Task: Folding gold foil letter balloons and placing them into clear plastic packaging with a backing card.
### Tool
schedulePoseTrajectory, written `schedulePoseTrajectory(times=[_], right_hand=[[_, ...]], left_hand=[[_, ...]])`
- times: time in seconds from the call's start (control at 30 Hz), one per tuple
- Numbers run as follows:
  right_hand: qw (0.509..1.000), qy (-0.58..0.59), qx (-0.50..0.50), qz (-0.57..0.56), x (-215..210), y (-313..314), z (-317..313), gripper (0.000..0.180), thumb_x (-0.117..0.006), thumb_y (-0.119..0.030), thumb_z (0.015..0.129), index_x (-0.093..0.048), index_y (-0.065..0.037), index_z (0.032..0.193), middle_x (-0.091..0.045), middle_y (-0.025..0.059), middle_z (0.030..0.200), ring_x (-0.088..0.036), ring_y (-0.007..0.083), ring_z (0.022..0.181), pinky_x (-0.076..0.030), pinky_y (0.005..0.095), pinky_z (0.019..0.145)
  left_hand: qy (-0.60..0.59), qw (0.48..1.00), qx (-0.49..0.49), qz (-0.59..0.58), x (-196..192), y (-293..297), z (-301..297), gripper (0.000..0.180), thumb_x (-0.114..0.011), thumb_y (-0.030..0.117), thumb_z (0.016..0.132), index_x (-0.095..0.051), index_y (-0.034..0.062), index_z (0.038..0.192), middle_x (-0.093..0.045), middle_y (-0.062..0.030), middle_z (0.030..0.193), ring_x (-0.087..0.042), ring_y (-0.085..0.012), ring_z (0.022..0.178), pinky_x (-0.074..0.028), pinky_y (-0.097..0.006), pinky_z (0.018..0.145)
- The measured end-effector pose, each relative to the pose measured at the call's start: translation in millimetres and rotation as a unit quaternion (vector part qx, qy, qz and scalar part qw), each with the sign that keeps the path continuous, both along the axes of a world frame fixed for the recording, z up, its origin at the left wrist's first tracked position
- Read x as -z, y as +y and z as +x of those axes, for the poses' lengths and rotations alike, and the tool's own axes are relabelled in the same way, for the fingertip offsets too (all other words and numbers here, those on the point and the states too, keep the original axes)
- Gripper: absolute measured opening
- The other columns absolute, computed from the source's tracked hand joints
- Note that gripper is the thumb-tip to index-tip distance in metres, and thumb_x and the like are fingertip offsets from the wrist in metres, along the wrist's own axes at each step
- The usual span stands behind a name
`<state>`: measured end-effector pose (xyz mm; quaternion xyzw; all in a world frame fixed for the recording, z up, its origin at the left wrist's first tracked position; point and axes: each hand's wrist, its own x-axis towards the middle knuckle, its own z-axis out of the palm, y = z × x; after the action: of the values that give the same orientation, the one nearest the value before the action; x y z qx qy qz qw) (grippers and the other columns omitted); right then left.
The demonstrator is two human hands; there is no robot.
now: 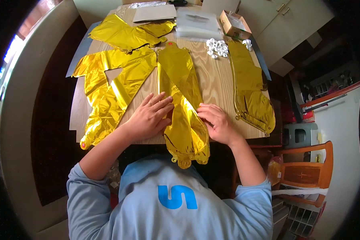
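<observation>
A long gold foil balloon (179, 76), uninflated, lies lengthwise in front of me, its near end hanging past the table's front edge. The lower part looks folded or creased along a slanting line. My left hand (151, 115) rests at its left edge, fingers stretched and apart, a ring on one finger. At the opposite edge, my right hand (217, 121) touches the foil with slightly bent fingers; its thumb is partly hidden. More flat gold foil balloons lie around: a crumpled one (95, 86) on the left, another (122, 33) behind it, and a folded one (246, 66) on the right.
White ribbon rolls or rings (217, 48) are heaped on the wooden table (216, 88). Clear plastic bags (198, 24), a cardboard box (235, 25) and a pale flat sheet or pad (154, 13) sit at the back. A wooden chair (304, 172) stands at the right.
</observation>
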<state>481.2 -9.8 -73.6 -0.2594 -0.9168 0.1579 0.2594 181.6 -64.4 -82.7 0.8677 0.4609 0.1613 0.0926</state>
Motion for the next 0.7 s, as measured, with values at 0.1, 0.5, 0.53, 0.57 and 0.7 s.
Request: schedulePoseTrajectory(times=[0.1,0.5,0.53,0.57,0.7], right_hand=[[0.986,0.066,0.043,-0.149,-5,3,1,0.018,-0.063,-0.002,0.093,-0.069,-0.001,0.110,-0.070,0.0155,0.113,-0.066,0.0322,0.114,-0.052,0.0395,0.099],[0.993,-0.101,-0.006,0.064,-9,-61,-73,0.042,-0.075,-0.026,0.084,-0.066,-0.007,0.121,-0.060,0.0124,0.128,-0.058,0.0295,0.110,-0.046,0.0420,0.093],[0.992,-0.102,0.000,0.074,-6,-64,-72,0.043,-0.075,-0.028,0.084,-0.065,-0.006,0.120,-0.060,0.0126,0.127,-0.057,0.0289,0.109,-0.046,0.0422,0.091],[0.991,-0.107,0.009,0.084,-5,-68,-69,0.043,-0.074,-0.030,0.084,-0.065,-0.006,0.119,-0.060,0.0128,0.126,-0.057,0.0282,0.108,-0.046,0.0424,0.089],[0.989,-0.124,0.035,0.066,-2,-78,-75,0.049,-0.077,-0.028,0.082,-0.064,-0.007,0.124,-0.059,0.0108,0.129,-0.054,0.0286,0.116,-0.044,0.0434,0.095]], left_hand=[[-0.006,1.000,0.009,0.003,2,-1,-1,0.056,-0.062,0.028,0.097,-0.049,0.0077,0.147,-0.044,-0.0169,0.155,-0.036,-0.0388,0.147,-0.026,-0.055,0.120],[-0.054,0.997,-0.037,0.031,9,22,-19,0.056,-0.066,0.023,0.094,-0.050,0.0048,0.145,-0.045,-0.0176,0.154,-0.038,-0.0373,0.145,-0.028,-0.052,0.120],[-0.042,0.998,-0.029,0.048,16,25,-19,0.056,-0.066,0.030,0.092,-0.055,0.0032,0.140,-0.047,-0.0171,0.152,-0.041,-0.0342,0.143,-0.028,-0.051,0.120],[-0.035,0.998,-0.032,0.044,16,25,-17,0.056,-0.067,0.031,0.092,-0.055,0.0032,0.140,-0.047,-0.0171,0.152,-0.041,-0.0343,0.144,-0.028,-0.051,0.120],[-0.026,0.998,-0.037,0.037,11,25,-17,0.060,-0.067,0.033,0.091,-0.053,0.0032,0.142,-0.046,-0.0172,0.153,-0.039,-0.0348,0.145,-0.026,-0.051,0.121]])
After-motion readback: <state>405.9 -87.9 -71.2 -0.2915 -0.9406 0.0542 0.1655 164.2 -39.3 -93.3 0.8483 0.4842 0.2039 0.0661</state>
